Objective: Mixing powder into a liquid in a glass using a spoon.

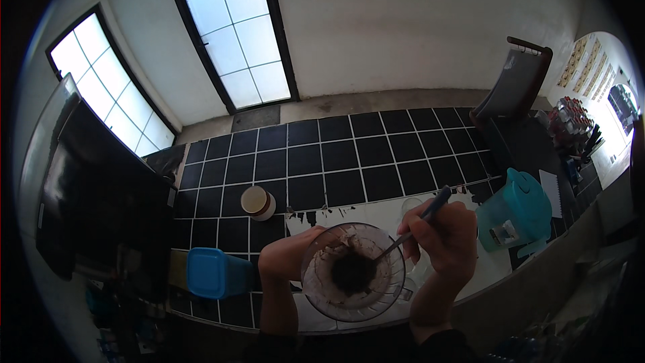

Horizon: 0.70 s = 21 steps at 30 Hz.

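Observation:
In front of me, a clear ribbed glass bowl [353, 272] has a pale, smeared inner wall and dark contents at its bottom. My left hand [289, 254] holds this bowl from its left side, with the fingers mostly hidden behind it. My right hand [441, 237] grips a spoon [428, 212] by its dark handle, and the spoon's lower end reaches down into the bowl. Part of a clear glass [412, 205] shows behind my right fingers. Other clear glassware lies partly hidden between the bowl and my right forearm.
A blue lidded container [206, 273] lies left of my left hand, and a cup [258, 202] stands beyond it on the black-tiled counter [337, 156]. At right are a turquoise pitcher [519, 212], a spiral notebook [551, 192] and a rack of jars [569, 121]. A dark-screened appliance [111, 186] stands far left.

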Tool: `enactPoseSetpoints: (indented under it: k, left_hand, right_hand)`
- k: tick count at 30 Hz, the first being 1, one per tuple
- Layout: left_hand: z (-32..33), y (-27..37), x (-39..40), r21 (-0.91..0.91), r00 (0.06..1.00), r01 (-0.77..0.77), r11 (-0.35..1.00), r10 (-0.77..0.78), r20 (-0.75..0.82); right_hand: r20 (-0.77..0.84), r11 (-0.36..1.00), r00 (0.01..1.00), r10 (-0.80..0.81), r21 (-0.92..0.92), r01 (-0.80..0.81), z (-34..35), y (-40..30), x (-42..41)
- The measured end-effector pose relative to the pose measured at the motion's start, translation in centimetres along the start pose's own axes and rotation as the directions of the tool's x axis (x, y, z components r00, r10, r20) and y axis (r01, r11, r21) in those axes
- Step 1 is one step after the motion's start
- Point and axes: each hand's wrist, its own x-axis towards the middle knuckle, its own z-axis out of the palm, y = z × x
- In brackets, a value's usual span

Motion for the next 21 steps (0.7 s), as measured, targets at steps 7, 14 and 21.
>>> enactPoseSetpoints:
  k: [7,14,21]
  left_hand:
    - [2.7,-5.2,-1.8,-0.439,0.971,0.239,0.866,-0.215,0.105]
    - [-0.7,0.8,0.2,-0.076,0.980,0.186,0.980,-0.179,0.088]
    - [0.5,-0.3,-0.8,-0.248,0.983,0.181,0.952,-0.174,0.052]
  right_hand:
    - [-0.127,0.984,0.992,-0.016,0.175,0.038,0.7,0.2,0.4]
    - [-0.296,0.969,0.948,-0.116,0.178,0.174,0.5,0.7,0.6]
    - [-0.376,0.941,0.906,-0.192,0.192,0.279,0.9,0.4,0.9]
